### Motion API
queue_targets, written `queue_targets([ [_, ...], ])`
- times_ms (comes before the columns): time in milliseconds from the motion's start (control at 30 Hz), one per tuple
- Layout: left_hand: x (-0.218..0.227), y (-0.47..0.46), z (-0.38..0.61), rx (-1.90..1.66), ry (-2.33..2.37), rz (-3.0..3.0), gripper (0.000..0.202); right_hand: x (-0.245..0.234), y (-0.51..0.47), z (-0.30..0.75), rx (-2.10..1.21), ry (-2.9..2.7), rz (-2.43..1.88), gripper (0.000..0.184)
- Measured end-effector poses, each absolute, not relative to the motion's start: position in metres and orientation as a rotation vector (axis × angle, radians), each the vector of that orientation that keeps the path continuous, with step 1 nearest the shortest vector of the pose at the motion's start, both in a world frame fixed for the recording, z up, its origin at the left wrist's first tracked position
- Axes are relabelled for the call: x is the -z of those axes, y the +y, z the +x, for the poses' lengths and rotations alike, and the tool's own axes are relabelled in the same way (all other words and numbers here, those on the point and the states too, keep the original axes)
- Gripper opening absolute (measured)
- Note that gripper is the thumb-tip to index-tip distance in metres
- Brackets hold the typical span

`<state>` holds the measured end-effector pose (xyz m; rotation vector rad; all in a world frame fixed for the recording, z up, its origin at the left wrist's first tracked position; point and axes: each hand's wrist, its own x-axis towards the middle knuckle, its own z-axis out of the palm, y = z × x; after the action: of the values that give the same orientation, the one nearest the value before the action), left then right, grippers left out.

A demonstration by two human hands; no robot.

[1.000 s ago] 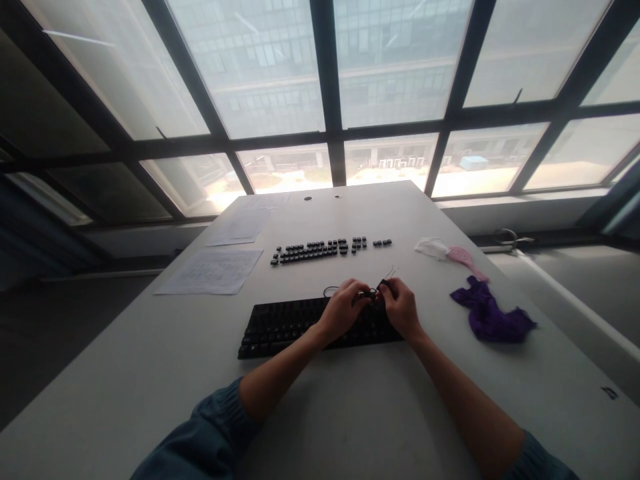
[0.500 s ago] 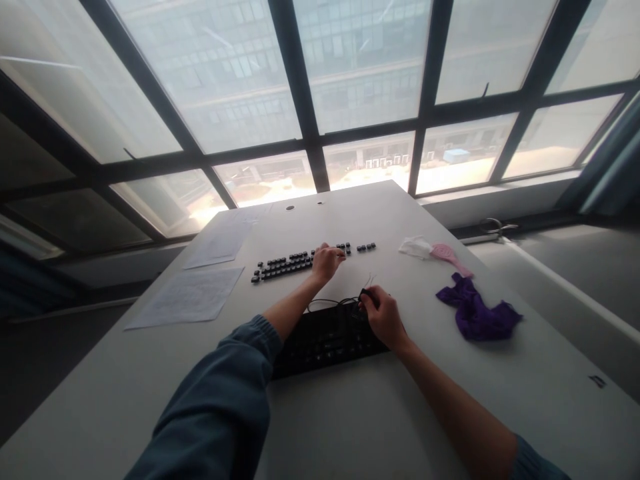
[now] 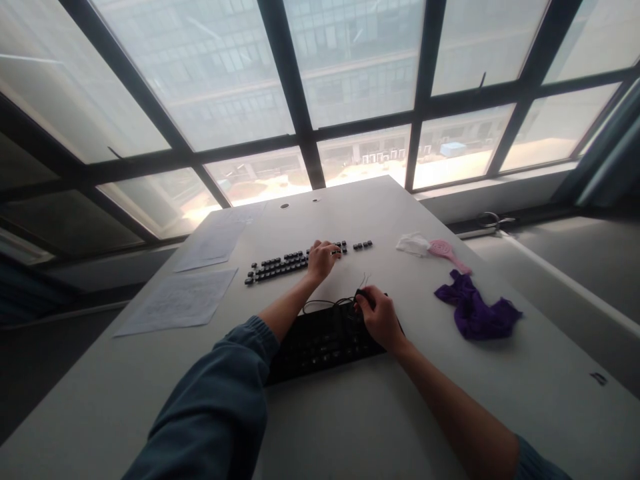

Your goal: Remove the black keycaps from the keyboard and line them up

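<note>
A black keyboard (image 3: 320, 343) lies on the white table (image 3: 350, 413) in front of me. My right hand (image 3: 377, 317) rests on its far right corner, fingers curled round a small dark tool with thin wire ends. My left hand (image 3: 323, 257) is stretched out to the row of loose black keycaps (image 3: 280, 263) further back, with its fingers bent down onto the caps at the row's right part. What the left fingers grip, if anything, is hidden. A thin black wire loop (image 3: 320, 303) lies at the keyboard's far edge.
Two paper sheets (image 3: 177, 300) lie at the left of the table. A purple cloth (image 3: 475, 310), a pink brush (image 3: 445, 252) and a white wad (image 3: 413, 243) lie at the right. Large windows stand behind the table's far edge.
My left hand left the keyboard's corner and reached back to the keycap row. The right hand stayed on the keyboard with the tool. The camera shifted slightly left.
</note>
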<state>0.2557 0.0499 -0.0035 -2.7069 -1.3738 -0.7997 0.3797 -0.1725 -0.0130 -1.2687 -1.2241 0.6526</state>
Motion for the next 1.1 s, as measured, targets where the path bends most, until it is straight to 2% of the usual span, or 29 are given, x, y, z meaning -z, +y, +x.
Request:
queue_targets([
  [500,0.000,0.045,0.255,0.593,-1.345,-2.731,0.018,0.015,-0.171,0.380,-0.647,-1.232,-1.266,0.014],
  [1100,0.006,0.041,0.259,0.691,-1.469,-2.649,0.012,0.017,-0.170,0.380,-0.653,-1.224,-1.258,0.015],
])
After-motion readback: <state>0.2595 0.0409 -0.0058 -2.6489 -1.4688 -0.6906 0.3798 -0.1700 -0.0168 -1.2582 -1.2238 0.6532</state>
